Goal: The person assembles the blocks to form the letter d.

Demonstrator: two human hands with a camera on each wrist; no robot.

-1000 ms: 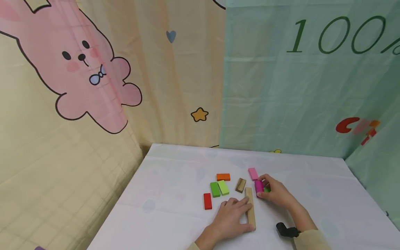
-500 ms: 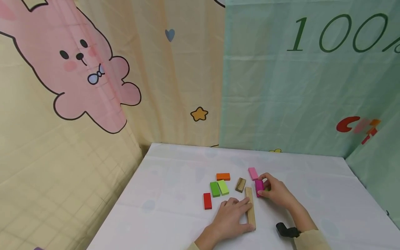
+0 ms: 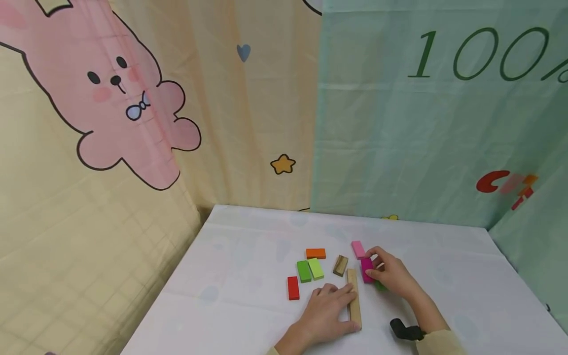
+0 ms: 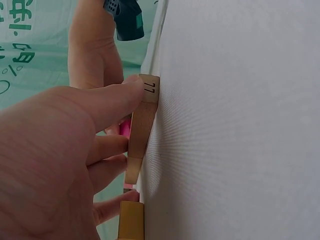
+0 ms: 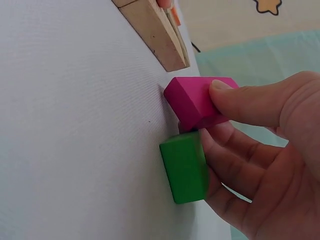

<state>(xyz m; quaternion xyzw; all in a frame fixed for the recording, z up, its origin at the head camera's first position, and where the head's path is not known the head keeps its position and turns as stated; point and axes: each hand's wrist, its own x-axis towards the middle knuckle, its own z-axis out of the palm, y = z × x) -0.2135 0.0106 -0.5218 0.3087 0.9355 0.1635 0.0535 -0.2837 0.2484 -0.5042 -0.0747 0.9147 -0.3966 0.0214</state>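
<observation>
My left hand (image 3: pixel 326 311) holds a row of plain wooden blocks (image 3: pixel 354 308) lying end to end on the table. Its thumb lies against the near end, marked "77" in the left wrist view, and fingers touch the side. To the right, my right hand (image 3: pixel 391 275) pinches a magenta block (image 3: pixel 367 270) between thumb and fingers. Close under that hand is a green block (image 5: pixel 183 170). The right wrist view has the magenta block beside it, apart from the wooden row; whether magenta touches green I cannot tell. A pink block (image 3: pixel 357 249) lies just beyond the magenta one.
On the white table (image 3: pixel 222 315) left of the wooden row lie a brown block (image 3: pixel 340 265), an orange block (image 3: pixel 316 253), a darker green block (image 3: pixel 303 271), a lime block (image 3: pixel 316 268) and a red block (image 3: pixel 293 288). Printed curtains (image 3: pixel 248 123) hang behind the table.
My right thumb has shifted slightly on the magenta block, and more of the green block shows below the right hand. The left hand stays on the wooden row.
</observation>
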